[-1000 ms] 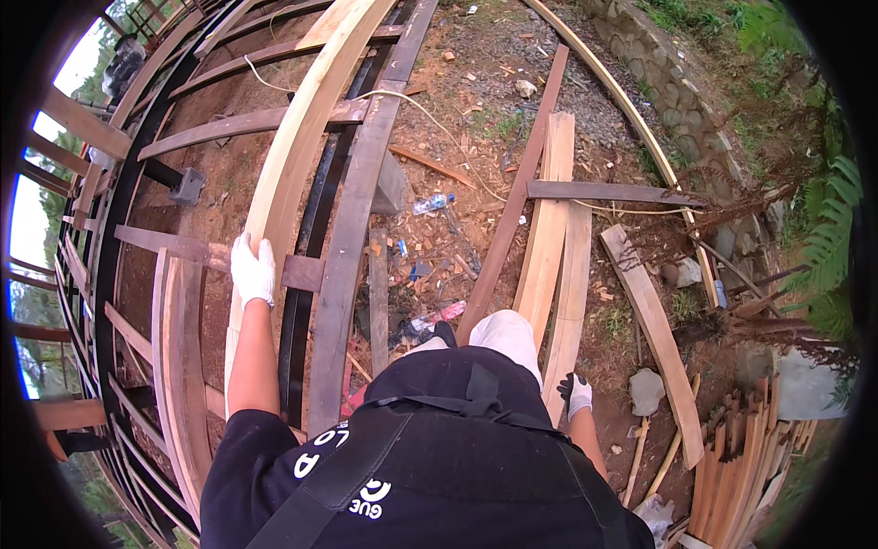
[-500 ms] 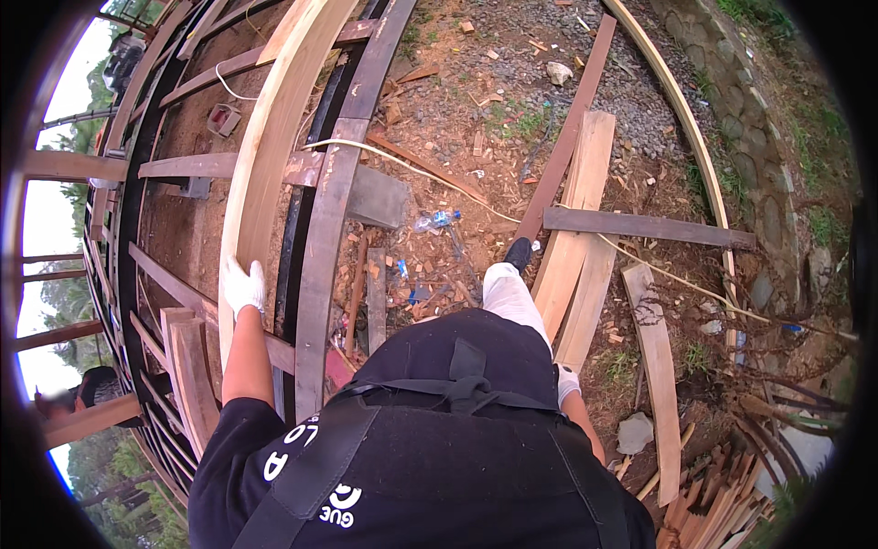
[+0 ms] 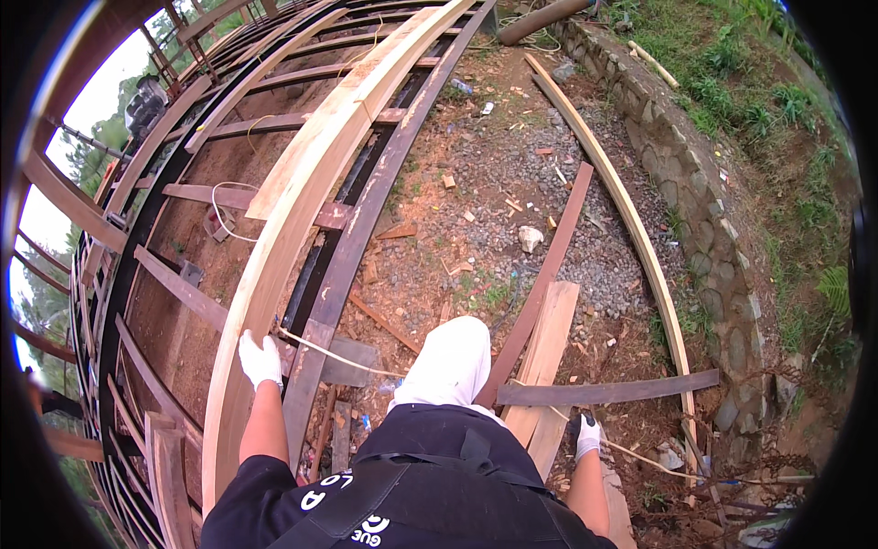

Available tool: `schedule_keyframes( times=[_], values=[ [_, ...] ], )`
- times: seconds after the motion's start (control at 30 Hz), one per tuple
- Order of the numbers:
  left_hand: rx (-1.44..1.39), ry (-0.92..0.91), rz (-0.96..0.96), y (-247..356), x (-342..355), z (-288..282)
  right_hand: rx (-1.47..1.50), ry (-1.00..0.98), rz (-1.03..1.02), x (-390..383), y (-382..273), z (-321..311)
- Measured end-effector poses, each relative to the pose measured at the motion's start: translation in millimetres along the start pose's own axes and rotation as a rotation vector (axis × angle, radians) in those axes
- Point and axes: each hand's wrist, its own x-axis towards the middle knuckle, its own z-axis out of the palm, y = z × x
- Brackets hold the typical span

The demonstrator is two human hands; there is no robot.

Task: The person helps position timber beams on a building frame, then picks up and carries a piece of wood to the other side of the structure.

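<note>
My left hand in a white glove is on the long pale timber beam, fingers slightly apart and not wrapped round it. The beam lies lengthwise along the left framework, beside a dark weathered plank. My right hand, gloved in white and black, hangs by my thigh near a pale cord and the loose boards; its fingers are loosely bent and apart, with nothing visible in them. One white-trousered leg is raised forward.
A dark short plank crosses the loose boards. A long narrow batten runs beside a stone retaining wall and a grassy slope. At left are steel-and-timber framework and cross-pieces. Gravel, wood scraps and a white rock are on the ground.
The view has tilted toward the far end of the beam, so the ground shows lower in the picture. My leg has stepped forward; my left hand remains on the beam, less wrapped over it.
</note>
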Motion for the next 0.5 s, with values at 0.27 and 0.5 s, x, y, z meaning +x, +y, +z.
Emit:
schedule_keyframes(
  times=[0.27,0.5],
  values=[
    [0.023,0.068,0.369,170.6,87.1,110.3,0.014,-0.092,0.214,40.2,33.3,50.6],
    [0.027,0.194,0.391,342.1,257.1,218.0,0.111,-0.008,0.381,186.8,-109.9,203.1]
  ],
)
